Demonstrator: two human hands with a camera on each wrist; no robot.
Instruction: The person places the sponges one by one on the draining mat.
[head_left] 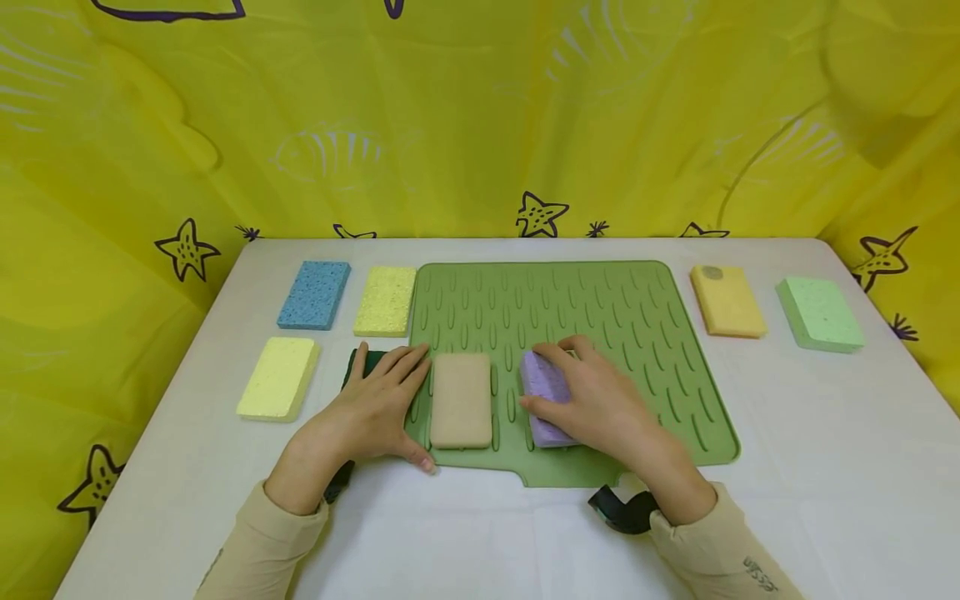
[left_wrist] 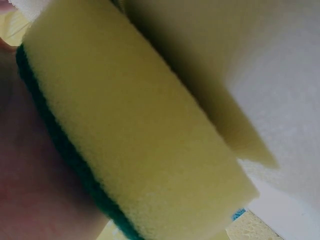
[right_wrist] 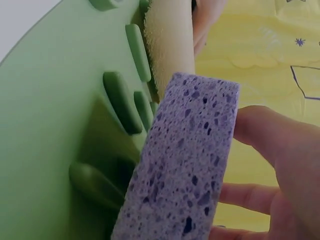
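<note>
My right hand (head_left: 588,392) holds a purple sponge (head_left: 546,392) with thumb and fingers over the green ridged mat (head_left: 615,308). The pitted side of this sponge (right_wrist: 185,150) faces the camera in the right wrist view. Fingers spread, my left hand (head_left: 375,404) rests over a scouring sponge at the mat's left edge. Only a bit of its dark green pad (head_left: 351,367) shows in the head view; its thick yellow foam (left_wrist: 135,115) fills much of the left wrist view. Between the hands, a beige sponge (head_left: 461,400) lies upright on the mat.
Left of the mat lie a blue sponge (head_left: 313,295), a yellow sponge (head_left: 385,302) and a pale yellow sponge (head_left: 278,379). Right of it are an orange sponge (head_left: 727,302) and a light green sponge (head_left: 820,314). A yellow curtain (head_left: 450,125) hangs behind the white table (head_left: 840,450).
</note>
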